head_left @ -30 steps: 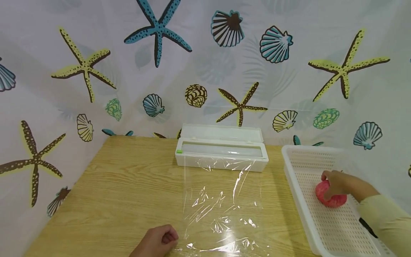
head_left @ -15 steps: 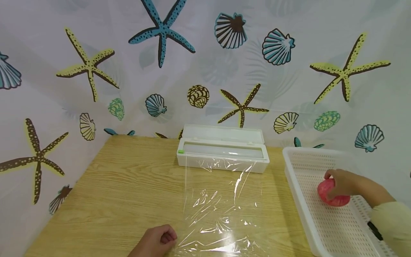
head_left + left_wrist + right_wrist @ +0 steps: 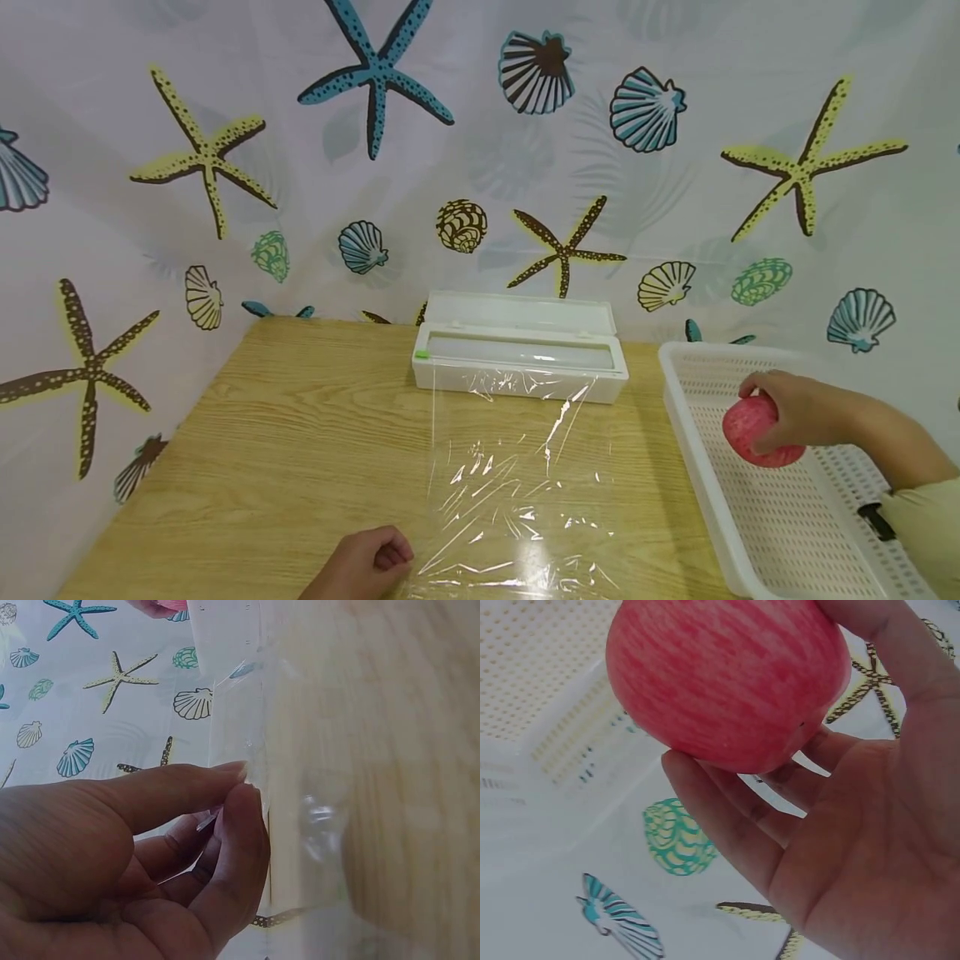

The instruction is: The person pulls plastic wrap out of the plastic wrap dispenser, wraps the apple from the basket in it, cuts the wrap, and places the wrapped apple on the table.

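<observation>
A red apple (image 3: pixel 750 429) with pale streaks is held by my right hand (image 3: pixel 813 412) above the white basket (image 3: pixel 701 467). In the right wrist view, thumb and fingers curl round the apple (image 3: pixel 724 679). At the table's near side, my left hand (image 3: pixel 362 562) pinches the left edge of a clear sheet of cling film (image 3: pixel 517 492) between thumb and index finger, as the left wrist view shows. The film runs over the table from a white dispenser box (image 3: pixel 517 379), whose lid (image 3: pixel 517 312) stands raised at the back.
The perforated basket takes up the right side of the wooden table (image 3: pixel 300 433). A green slider (image 3: pixel 422 354) sits on the dispenser's left end. Behind everything hangs a white curtain (image 3: pixel 420 183) printed with starfish and shells.
My right hand has lifted the apple off the basket's bottom and brought it slightly left. The left hand keeps its place on the film's edge.
</observation>
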Available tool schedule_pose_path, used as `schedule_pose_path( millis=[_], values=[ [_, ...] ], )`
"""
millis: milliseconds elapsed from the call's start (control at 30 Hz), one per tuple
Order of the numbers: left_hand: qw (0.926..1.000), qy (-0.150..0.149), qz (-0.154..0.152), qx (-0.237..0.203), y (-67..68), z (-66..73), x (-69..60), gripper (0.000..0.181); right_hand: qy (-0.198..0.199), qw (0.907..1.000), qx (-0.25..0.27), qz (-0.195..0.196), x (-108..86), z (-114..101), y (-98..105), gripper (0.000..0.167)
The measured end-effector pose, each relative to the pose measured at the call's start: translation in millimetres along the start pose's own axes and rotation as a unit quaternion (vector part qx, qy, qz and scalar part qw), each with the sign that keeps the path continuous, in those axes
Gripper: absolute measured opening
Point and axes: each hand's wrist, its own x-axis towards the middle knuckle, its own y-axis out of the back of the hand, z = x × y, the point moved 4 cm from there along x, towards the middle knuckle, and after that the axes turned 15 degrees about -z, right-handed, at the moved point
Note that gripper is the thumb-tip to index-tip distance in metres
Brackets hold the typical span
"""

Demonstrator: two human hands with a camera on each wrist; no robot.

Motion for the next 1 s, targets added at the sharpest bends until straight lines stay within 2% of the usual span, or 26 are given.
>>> schedule_pose_path(
  millis=[367, 600, 833, 1000],
  values=[
    [1.0000, 0.003, 0.003, -0.004, 0.3, 0.0, -2.9, 0.008, -0.004, 0.9963, -0.081, 0.027, -1.4, -66.2, 11.6, 0.079],
    [1.0000, 0.000, 0.005, -0.007, 0.9, 1.4, -4.0, 0.007, 0.033, 0.9952, -0.089, 0.025, 6.0, -104.9, 6.9, 0.077],
    [0.9999, -0.004, 0.000, -0.016, 0.2, -3.8, -2.7, 0.007, 0.064, 0.9914, -0.111, 0.027, 18.3, -128.6, -5.8, 0.065],
    [0.9998, -0.009, 0.000, -0.017, -0.6, -5.3, -1.3, 0.007, 0.088, 0.9880, -0.123, 0.027, 28.2, -147.3, -15.0, 0.064]
  ],
)
